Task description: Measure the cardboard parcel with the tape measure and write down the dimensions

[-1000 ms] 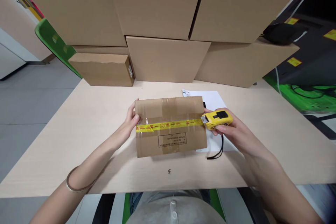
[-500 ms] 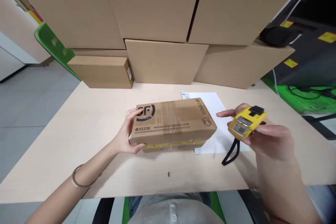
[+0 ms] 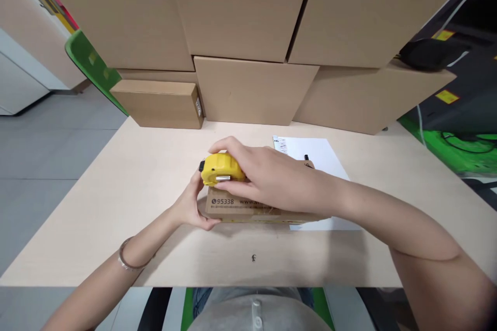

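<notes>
A brown cardboard box (image 3: 233, 211) with printed lettering lies in front of me, its right part hidden beneath my right forearm. My left hand (image 3: 192, 206) grips the box's left end, thumb low on the front side. In my right hand (image 3: 267, 173) is a yellow tape measure (image 3: 223, 168), held over the box's left end close to my left fingers. A short silver metal part shows on the tape measure's near side. Whether the tape measure touches the box I cannot tell.
Beyond the box, a white sheet of paper (image 3: 322, 149) lies on the light wooden table (image 3: 155, 165). A smaller carton (image 3: 166, 106) stands at the back left, and large stacked cartons (image 3: 252, 88) form a wall behind. Dark equipment (image 3: 469, 88) is at the right.
My right hand has carried the tape measure leftward from beyond the box's right end to over its left end. My left hand stays on the box, which now sits flatter.
</notes>
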`<act>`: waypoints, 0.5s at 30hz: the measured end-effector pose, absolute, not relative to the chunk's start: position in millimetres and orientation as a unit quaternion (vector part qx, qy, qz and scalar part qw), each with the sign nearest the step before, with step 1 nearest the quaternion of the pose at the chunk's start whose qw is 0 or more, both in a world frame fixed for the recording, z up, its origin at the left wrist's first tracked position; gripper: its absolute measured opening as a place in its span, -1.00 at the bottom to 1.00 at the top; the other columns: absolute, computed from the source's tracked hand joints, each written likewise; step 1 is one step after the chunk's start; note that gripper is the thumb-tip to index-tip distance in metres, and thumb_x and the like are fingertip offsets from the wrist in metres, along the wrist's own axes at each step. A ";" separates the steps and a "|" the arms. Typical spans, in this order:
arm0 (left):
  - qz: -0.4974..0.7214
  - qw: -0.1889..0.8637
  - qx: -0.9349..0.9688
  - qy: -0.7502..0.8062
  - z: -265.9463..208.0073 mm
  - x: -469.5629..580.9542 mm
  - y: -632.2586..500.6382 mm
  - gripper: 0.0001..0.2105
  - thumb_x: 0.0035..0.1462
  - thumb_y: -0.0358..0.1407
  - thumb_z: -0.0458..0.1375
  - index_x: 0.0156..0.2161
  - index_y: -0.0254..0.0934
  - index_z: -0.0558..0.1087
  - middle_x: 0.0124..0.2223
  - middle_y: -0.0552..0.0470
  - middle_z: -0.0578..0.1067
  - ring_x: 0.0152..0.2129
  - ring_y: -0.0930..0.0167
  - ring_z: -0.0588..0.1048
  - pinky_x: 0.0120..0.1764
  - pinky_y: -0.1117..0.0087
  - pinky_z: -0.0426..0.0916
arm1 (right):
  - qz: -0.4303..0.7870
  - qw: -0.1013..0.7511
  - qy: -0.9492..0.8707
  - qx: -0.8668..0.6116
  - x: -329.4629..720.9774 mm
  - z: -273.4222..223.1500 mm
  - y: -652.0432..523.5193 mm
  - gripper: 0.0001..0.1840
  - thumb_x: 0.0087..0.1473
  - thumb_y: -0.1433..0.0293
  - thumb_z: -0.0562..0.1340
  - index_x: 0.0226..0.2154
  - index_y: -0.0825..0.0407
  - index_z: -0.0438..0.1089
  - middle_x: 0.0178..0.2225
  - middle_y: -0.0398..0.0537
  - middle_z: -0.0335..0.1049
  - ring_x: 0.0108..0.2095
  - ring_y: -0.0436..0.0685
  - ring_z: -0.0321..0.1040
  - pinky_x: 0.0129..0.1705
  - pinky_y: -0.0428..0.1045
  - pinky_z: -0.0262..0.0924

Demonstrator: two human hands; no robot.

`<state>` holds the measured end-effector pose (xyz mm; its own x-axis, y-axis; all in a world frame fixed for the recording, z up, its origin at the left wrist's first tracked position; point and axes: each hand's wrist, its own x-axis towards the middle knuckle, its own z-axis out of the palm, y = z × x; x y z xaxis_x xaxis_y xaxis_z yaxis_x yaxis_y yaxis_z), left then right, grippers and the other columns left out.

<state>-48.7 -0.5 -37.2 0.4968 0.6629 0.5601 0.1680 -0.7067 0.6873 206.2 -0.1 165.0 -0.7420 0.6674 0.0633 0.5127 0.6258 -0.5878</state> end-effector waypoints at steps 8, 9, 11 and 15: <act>0.441 0.217 0.851 0.183 -26.1 -43.6 5.6 -0.03 0.06 0.01 0.37 0.48 0.19 -0.05 0.48 -0.15 0.06 0.40 -0.12 0.16 0.26 -0.33 0.26 | 0.287 0.136 -0.880 -0.352 238.3 152.4 -4.4 -0.57 0.34 0.22 0.22 0.22 -0.19 0.29 0.08 -0.11 0.55 -0.11 0.18 0.53 -0.18 0.02 0.29; 0.438 0.220 0.853 0.177 -23.7 -42.9 6.5 -0.05 0.07 -0.01 0.37 0.47 0.19 -0.02 0.48 -0.14 0.05 0.39 -0.11 0.16 0.27 -0.32 0.26 | 0.289 0.140 -0.872 -0.369 251.3 152.0 -7.9 -0.56 0.33 0.20 0.24 0.22 -0.21 0.30 0.06 -0.13 0.55 -0.13 0.17 0.53 -0.19 0.01 0.30; 0.438 0.227 0.853 0.171 -20.9 -42.2 8.2 -0.08 0.05 -0.01 0.37 0.45 0.19 0.03 0.46 -0.12 0.07 0.39 -0.09 0.17 0.27 -0.29 0.28 | 0.283 0.148 -0.855 -0.408 282.0 151.4 -16.6 -0.57 0.31 0.16 0.27 0.20 -0.24 0.34 0.00 -0.15 0.58 -0.20 0.14 0.54 -0.22 0.00 0.32; 0.446 0.233 0.848 0.169 -24.4 -43.3 10.0 -0.07 -0.01 0.00 0.41 0.43 0.17 0.10 0.44 -0.13 0.12 0.36 -0.14 0.17 0.26 -0.30 0.30 | 0.232 0.176 -0.828 -0.479 347.6 150.1 -35.9 -0.61 0.25 0.10 0.31 0.10 -0.20 0.43 -0.18 -0.11 0.59 -0.38 0.12 0.47 -0.36 0.00 0.31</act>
<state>-43.3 10.0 -24.4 0.5462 0.4936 0.6768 0.0780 -0.8344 0.5456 347.6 -35.9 150.1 -0.4789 0.8751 0.0694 0.7120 0.4335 -0.5524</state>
